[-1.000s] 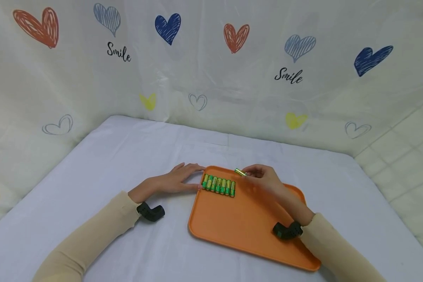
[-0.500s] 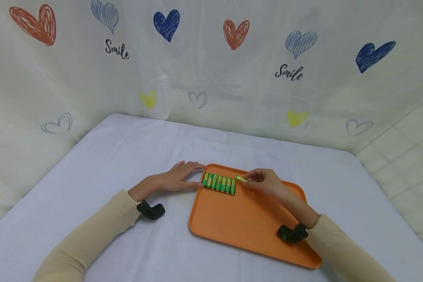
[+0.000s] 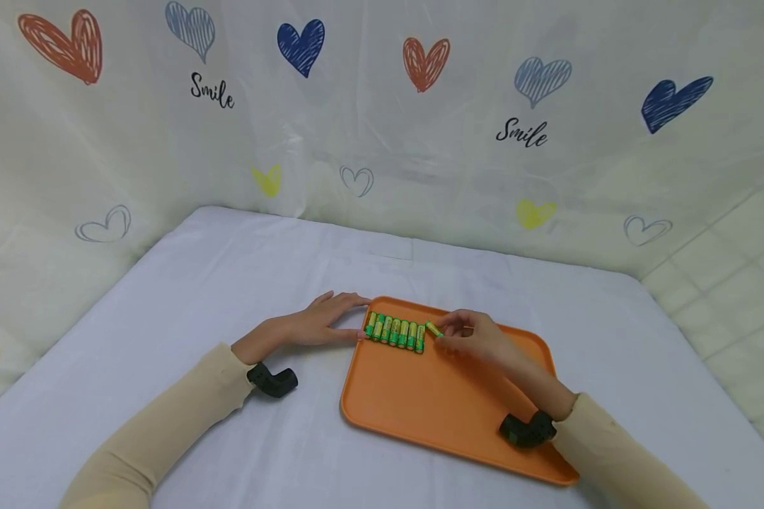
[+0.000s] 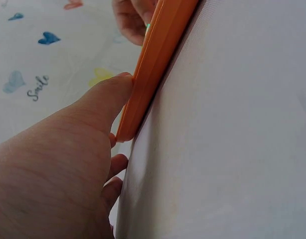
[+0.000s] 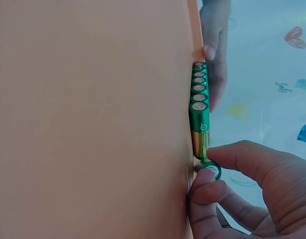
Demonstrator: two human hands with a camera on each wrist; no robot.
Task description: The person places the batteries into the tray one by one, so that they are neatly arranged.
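A row of several green-and-gold cylindrical batteries (image 3: 395, 332) lies side by side along the far left edge of an orange tray (image 3: 414, 403). My right hand (image 3: 480, 339) pinches one more battery (image 3: 433, 329) between thumb and fingers, just right of the row. It slants toward the row's last battery, and in the right wrist view its silver end (image 5: 213, 172) peeks out between the fingertips. At the tray's far left corner, my left hand (image 3: 321, 325) lies spread with fingers extended. Its thumb (image 4: 120, 87) touches the rim in the left wrist view.
The tray sits slightly turned on a white-covered table (image 3: 261, 452). Behind it hangs a pale curtain (image 3: 356, 127) printed with hearts and the word Smile. Each wrist carries a black curved device, the right one (image 3: 527, 430) over the tray.
My right hand has lowered the battery from near the tray's far rim to beside the row's right end, turning it on the way. My left hand has stayed at the corner.
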